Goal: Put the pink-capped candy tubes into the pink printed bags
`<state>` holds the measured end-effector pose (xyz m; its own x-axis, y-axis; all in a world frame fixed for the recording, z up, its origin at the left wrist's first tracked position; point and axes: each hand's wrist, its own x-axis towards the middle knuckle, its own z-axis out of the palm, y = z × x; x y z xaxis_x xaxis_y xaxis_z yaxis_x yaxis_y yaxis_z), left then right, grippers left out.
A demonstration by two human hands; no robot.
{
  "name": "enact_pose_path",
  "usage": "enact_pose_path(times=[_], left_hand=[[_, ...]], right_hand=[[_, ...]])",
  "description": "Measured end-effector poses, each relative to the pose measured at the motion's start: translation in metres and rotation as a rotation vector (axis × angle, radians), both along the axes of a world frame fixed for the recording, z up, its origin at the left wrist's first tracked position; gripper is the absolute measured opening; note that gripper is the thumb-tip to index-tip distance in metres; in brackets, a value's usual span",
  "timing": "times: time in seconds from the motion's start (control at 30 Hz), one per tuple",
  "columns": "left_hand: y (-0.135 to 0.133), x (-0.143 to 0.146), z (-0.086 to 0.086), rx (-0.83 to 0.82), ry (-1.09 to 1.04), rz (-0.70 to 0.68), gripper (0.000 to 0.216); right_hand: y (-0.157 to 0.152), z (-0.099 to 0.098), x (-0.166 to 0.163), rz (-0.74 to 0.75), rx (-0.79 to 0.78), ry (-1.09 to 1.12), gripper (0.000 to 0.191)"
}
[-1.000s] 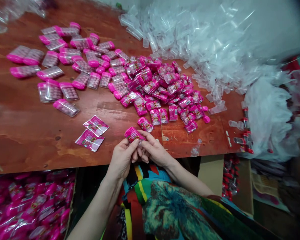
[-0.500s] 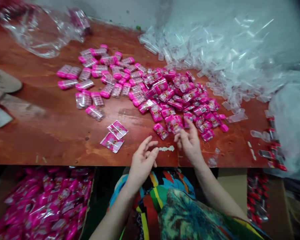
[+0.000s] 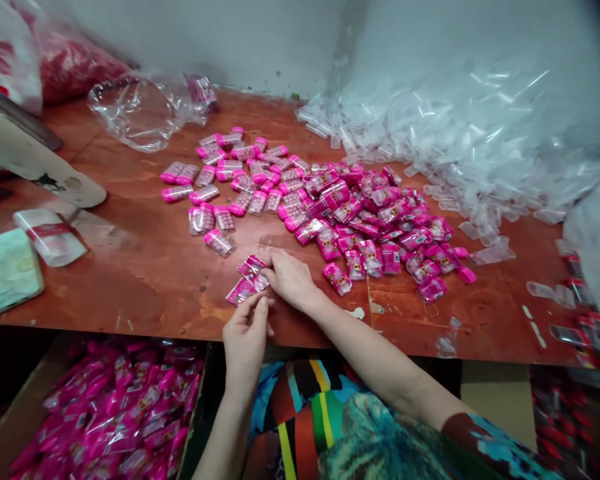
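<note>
Two flat pink printed wrappers [image 3: 241,291] lie overlapping near the table's front edge, left of centre. My right hand [image 3: 291,277] reaches across to them, its fingers closed at the right end of the upper wrapper; the fingertips are partly hidden. Just below, my left hand [image 3: 245,328] is by the lower wrapper, fingers loosely bent and somewhat apart, with nothing seen in them. Further right is a heap of small pink-wrapped packs [image 3: 365,213]. Left of it lie clear containers with pink caps [image 3: 229,170], filled with small round pale pink pieces.
Clear empty plastic containers [image 3: 430,127] are piled against the wall at the back right. A box of pink packs [image 3: 115,407] stands below the table's left front edge. A crumpled clear bag [image 3: 135,113] lies at the back left; red-capped containers [image 3: 593,333] are at the right edge.
My right hand has moved left from the pink-wrapped packs to the flat wrappers. It leaves a pack standing at the heap's front. My left hand has moved left too. The view has shifted left.
</note>
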<state>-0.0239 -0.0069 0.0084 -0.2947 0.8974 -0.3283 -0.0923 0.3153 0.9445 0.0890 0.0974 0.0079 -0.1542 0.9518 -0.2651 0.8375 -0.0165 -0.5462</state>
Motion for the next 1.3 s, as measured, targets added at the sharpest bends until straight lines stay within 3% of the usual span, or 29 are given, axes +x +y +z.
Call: enact_pose_path(times=[0.1, 0.2, 0.37, 0.5, 0.6, 0.8, 0.93, 1.1, 1.23, 1.3], left_hand=[[0.005, -0.005, 0.001, -0.002, -0.007, 0.031, 0.038], [0.014, -0.006, 0.002, 0.013, -0.042, 0.083, 0.040], [0.026, 0.001, 0.003, 0.044, -0.147, 0.065, 0.038], [0.025, 0.006, 0.004, -0.037, -0.161, 0.043, 0.049], [0.028, 0.006, 0.007, -0.095, -0.223, 0.040, 0.053], [0.038, -0.008, 0.021, -0.107, -0.309, 0.108, 0.059], [0.035, -0.030, 0.022, -0.139, -0.277, 0.130, 0.059], [0.020, -0.057, 0.011, -0.147, -0.198, 0.254, 0.060], [0.013, -0.062, 0.011, -0.152, -0.220, 0.272, 0.061], [0.012, -0.058, 0.014, -0.158, -0.247, 0.271, 0.062]], right_hand=[[0.002, -0.008, 0.008, -0.019, 0.066, 0.103, 0.012], [-0.004, -0.017, 0.020, -0.034, 0.084, 0.410, 0.018], [-0.025, -0.017, 0.033, -0.113, -0.206, 1.022, 0.026], [-0.036, -0.012, 0.036, -0.156, -0.260, 1.174, 0.047], [-0.035, -0.012, 0.031, -0.156, -0.224, 1.190, 0.040], [-0.021, -0.007, 0.003, -0.006, 0.013, 0.962, 0.014], [0.001, 0.000, -0.003, 0.157, 0.089, 0.531, 0.021], [0.019, 0.020, 0.007, 0.396, 0.041, -0.008, 0.017], [0.035, 0.041, -0.010, 0.290, 0.163, -0.182, 0.031], [0.048, 0.045, -0.030, 0.319, 0.264, -0.160, 0.032]])
